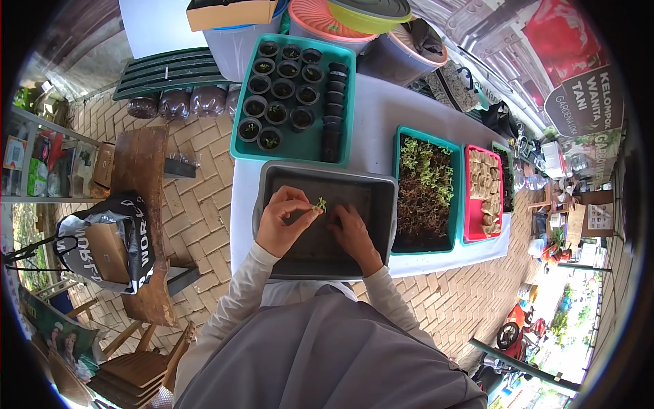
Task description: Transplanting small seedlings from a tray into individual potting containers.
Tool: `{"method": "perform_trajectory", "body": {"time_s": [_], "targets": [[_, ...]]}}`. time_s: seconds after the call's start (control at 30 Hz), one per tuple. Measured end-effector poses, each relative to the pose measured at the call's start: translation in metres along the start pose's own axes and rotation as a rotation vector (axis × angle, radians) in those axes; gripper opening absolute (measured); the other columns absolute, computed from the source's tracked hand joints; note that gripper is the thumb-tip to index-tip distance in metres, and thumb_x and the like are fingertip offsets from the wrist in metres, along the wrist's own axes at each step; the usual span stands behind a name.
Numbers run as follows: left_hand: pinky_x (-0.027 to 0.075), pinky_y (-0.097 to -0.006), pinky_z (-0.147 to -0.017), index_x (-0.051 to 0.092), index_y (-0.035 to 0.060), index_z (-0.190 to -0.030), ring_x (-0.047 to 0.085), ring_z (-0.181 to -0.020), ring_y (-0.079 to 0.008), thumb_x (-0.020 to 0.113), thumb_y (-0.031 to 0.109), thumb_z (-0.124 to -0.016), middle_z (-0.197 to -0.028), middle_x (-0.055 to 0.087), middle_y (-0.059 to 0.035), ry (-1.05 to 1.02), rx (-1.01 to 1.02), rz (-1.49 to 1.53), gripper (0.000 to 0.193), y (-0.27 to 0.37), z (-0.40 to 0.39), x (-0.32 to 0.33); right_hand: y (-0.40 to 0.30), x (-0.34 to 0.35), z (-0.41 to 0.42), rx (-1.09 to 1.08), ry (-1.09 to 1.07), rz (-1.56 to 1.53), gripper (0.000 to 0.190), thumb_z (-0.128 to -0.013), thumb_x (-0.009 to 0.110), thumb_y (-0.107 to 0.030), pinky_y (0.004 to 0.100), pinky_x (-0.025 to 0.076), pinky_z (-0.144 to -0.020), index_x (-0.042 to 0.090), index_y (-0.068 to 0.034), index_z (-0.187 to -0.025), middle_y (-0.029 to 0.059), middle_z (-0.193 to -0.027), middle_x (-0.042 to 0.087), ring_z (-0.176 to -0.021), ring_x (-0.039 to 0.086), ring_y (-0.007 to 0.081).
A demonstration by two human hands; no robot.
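Observation:
Between the thumb and fingertips of my left hand is a small green seedling, held above a grey plastic basin. My right hand reaches down inside that basin, its fingertips in shadow at the dark bottom. Whether those fingers hold anything is hidden. Just beyond the basin, a teal tray carries several small black pots, many with seedlings in them. Stacked black pots lie along its right side. To the right of the basin, another teal tray contains dark growing medium and crowded seedlings.
A red tray of brown wrapped bundles stands farther right on the white-covered table. Lidded plastic tubs crowd the far end. At left, a wooden bench bears a black-and-white bag. Stacked wooden chairs stand at lower left.

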State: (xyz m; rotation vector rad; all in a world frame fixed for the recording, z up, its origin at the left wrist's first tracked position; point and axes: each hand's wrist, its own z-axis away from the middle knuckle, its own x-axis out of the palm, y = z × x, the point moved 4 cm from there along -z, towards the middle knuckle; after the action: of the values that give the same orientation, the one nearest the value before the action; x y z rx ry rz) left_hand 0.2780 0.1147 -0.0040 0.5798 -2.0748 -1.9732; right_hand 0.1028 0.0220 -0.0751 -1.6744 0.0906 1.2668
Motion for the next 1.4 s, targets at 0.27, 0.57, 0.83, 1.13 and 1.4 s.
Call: {"method": "perform_trajectory", "body": {"time_s": [0.27,0.57,0.83,1.13,1.4], "targets": [[0.033,-0.0222,-0.061,0.075,0.0099,-0.091,0.05,-0.082,-0.0067,0.074,0.01,-0.08,-0.093,0.057,0.0012,0.007,0.01,-0.042,0.011,-0.001,0.003,-0.004,-0.013,-0.014,-0.006,-0.012,-0.018,-0.268,0.021,-0.075,0.07,-0.004,0.0413,0.05,-0.064,0.061,-0.004,-0.094,0.0171,-0.081,0.065,-0.075,0.064,0.0376],[0.034,-0.0247,-0.058,0.074,0.0112,-0.089,0.052,-0.082,-0.0103,0.074,0.016,-0.08,-0.093,0.057,0.0013,-0.031,0.025,-0.046,0.01,0.001,0.001,0.002,-0.002,-0.004,0.001,-0.04,0.114,-0.014,0.02,-0.073,0.071,-0.002,0.0406,0.051,-0.066,0.062,-0.004,-0.09,0.0152,-0.077,0.065,-0.075,0.063,0.0401],[0.035,-0.0248,-0.059,0.073,0.0105,-0.087,0.052,-0.082,-0.01,0.075,0.016,-0.079,-0.093,0.058,0.0013,-0.011,0.034,-0.054,0.01,-0.001,0.004,-0.002,-0.009,-0.015,-0.002,0.253,-0.071,-0.61,0.02,-0.075,0.073,-0.005,0.0298,0.05,-0.063,0.063,-0.002,-0.092,0.0101,-0.07,0.063,-0.068,0.065,0.0195],[0.035,-0.0248,-0.058,0.073,0.0101,-0.087,0.053,-0.081,-0.0096,0.075,0.017,-0.079,-0.093,0.058,0.0009,-0.01,0.038,-0.038,0.01,0.001,0.005,0.001,0.0,0.005,0.004,0.02,0.107,0.074,0.02,-0.077,0.069,-0.005,0.0345,0.05,-0.064,0.062,-0.004,-0.095,0.0149,-0.087,0.062,-0.075,0.065,0.0238],[0.035,-0.0246,-0.058,0.073,0.0103,-0.087,0.053,-0.08,-0.0098,0.076,0.017,-0.079,-0.093,0.059,0.0009,0.003,-0.01,-0.036,0.011,-0.002,0.008,0.0,-0.011,-0.018,-0.002,0.33,-0.054,-0.896,0.014,-0.086,0.063,-0.002,0.0281,0.057,-0.07,0.055,-0.001,-0.098,0.007,-0.095,0.061,-0.082,0.064,0.0137]]}}
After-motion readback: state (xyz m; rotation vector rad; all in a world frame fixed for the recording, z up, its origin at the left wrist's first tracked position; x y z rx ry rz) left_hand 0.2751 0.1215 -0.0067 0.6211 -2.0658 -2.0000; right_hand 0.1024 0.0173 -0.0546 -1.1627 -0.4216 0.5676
